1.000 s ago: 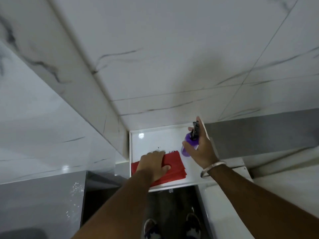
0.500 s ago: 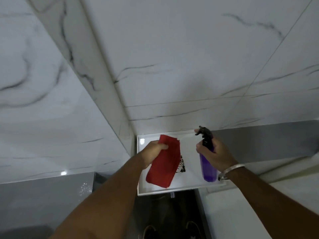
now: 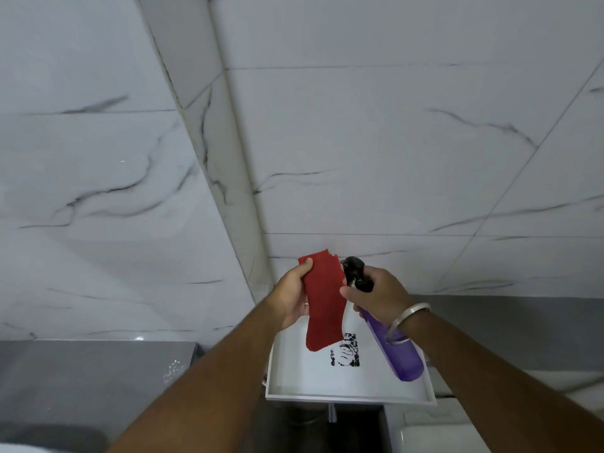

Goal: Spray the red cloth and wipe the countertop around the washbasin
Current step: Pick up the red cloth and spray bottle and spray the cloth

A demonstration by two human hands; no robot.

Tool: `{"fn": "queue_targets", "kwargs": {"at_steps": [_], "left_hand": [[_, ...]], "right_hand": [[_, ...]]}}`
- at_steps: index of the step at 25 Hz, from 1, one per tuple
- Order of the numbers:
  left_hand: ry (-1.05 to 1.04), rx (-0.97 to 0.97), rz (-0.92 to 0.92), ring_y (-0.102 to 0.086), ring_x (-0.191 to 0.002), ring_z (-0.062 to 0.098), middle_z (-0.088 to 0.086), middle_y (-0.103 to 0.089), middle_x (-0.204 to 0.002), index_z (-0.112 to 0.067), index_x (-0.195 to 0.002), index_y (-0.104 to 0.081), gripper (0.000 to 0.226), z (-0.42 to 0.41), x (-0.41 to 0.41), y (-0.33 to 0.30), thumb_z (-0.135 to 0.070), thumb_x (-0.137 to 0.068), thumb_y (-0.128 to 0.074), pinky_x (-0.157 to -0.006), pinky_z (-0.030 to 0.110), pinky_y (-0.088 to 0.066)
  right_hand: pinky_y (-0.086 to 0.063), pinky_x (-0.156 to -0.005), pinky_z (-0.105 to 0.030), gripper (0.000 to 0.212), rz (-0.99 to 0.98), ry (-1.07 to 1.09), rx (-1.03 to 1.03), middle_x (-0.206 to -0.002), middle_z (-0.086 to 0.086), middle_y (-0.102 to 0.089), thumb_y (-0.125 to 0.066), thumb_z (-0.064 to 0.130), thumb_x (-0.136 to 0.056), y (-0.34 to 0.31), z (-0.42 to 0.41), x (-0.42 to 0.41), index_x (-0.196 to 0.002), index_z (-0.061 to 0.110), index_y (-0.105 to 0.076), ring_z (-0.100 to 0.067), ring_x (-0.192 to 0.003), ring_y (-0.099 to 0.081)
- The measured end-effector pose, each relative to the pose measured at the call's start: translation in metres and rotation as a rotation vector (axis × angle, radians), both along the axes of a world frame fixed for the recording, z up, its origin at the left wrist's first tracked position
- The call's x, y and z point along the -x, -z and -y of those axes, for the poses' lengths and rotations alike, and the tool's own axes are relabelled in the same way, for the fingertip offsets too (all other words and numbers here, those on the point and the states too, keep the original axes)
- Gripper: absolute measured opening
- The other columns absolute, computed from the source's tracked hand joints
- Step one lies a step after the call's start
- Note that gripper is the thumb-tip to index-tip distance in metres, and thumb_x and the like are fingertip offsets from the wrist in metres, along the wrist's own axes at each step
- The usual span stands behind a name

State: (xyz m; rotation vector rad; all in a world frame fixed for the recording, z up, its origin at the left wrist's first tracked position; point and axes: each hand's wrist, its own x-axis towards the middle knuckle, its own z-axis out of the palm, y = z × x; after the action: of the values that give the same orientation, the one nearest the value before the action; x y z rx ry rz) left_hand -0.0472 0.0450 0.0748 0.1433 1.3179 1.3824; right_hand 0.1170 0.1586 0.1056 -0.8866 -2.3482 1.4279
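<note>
Against veined marble wall tiles (image 3: 359, 142), white tray (image 3: 294, 384)

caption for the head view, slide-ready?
Left hand holds the red cloth up while right hand aims the purple spray bottle at it, above a white tray.

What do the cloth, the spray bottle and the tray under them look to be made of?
Cloth: soft red fabric, matte, hanging limp from the left hand. Bottle, in the right hand: translucent purple, likely plastic, with a glossy black trigger head. Tray: white, rigid, smooth raised rim, black print inside; plastic or painted wood, cannot tell which.
</note>
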Motion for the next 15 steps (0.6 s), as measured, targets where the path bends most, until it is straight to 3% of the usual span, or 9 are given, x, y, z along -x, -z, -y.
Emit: {"fn": "queue_targets", "kwargs": {"at_steps": [2,5,8,12,15], "left_hand": [[0.000,-0.007,0.005,-0.071,-0.101,0.019,0.005,-0.075,-0.117,-0.021,-0.117,-0.072,0.047,0.000,-0.003,-0.001,-0.052,-0.099,-0.041,-0.087,0.042,-0.057],[-0.028,-0.011,0.008,-0.073,-0.096,0.017,0.004,-0.076,-0.114,-0.022,-0.113,-0.074,0.048,0.000,-0.006,-0.006,-0.053,-0.099,-0.040,-0.075,0.036,-0.059],[-0.061,-0.025,0.011,-0.073,-0.097,0.018,0.005,-0.075,-0.115,-0.020,-0.120,-0.070,0.050,-0.002,-0.008,-0.013,-0.053,-0.099,-0.040,-0.069,0.035,-0.060],[-0.103,-0.029,0.010,-0.071,-0.103,0.021,0.006,-0.074,-0.118,-0.018,-0.126,-0.066,0.051,-0.003,-0.012,-0.017,-0.054,-0.099,-0.041,-0.076,0.040,-0.060],[-0.145,-0.040,0.014,-0.069,-0.108,0.023,0.005,-0.074,-0.119,-0.018,-0.128,-0.064,0.050,-0.005,-0.014,-0.020,-0.053,-0.099,-0.042,-0.082,0.044,-0.058]], "right_hand": [[-0.050,-0.056,-0.026,0.027,0.057,-0.017,-0.060,-0.056,-0.001,-0.069,-0.069,0.044,-0.077,-0.001,-0.002,0.002,-0.072,0.019,-0.062,-0.010,-0.048,-0.064],[-0.049,-0.058,-0.028,0.020,0.047,-0.059,-0.001,-0.055,0.001,-0.068,-0.068,0.043,-0.078,0.001,-0.003,-0.004,-0.078,0.023,-0.064,-0.009,-0.046,-0.063],[-0.049,-0.060,-0.029,0.029,0.059,-0.071,-0.031,-0.052,0.002,-0.066,-0.067,0.047,-0.077,0.008,-0.002,-0.015,-0.073,0.019,-0.061,-0.010,-0.048,-0.064],[-0.049,-0.057,-0.028,0.023,0.058,-0.103,0.044,-0.053,0.002,-0.065,-0.070,0.045,-0.079,0.018,-0.001,-0.036,-0.067,0.029,-0.059,-0.013,-0.049,-0.065],[-0.051,-0.056,-0.030,0.031,0.137,-0.127,0.009,-0.053,-0.002,-0.065,-0.070,0.049,-0.078,0.029,-0.003,-0.055,-0.064,0.024,-0.057,-0.012,-0.047,-0.063]]}}
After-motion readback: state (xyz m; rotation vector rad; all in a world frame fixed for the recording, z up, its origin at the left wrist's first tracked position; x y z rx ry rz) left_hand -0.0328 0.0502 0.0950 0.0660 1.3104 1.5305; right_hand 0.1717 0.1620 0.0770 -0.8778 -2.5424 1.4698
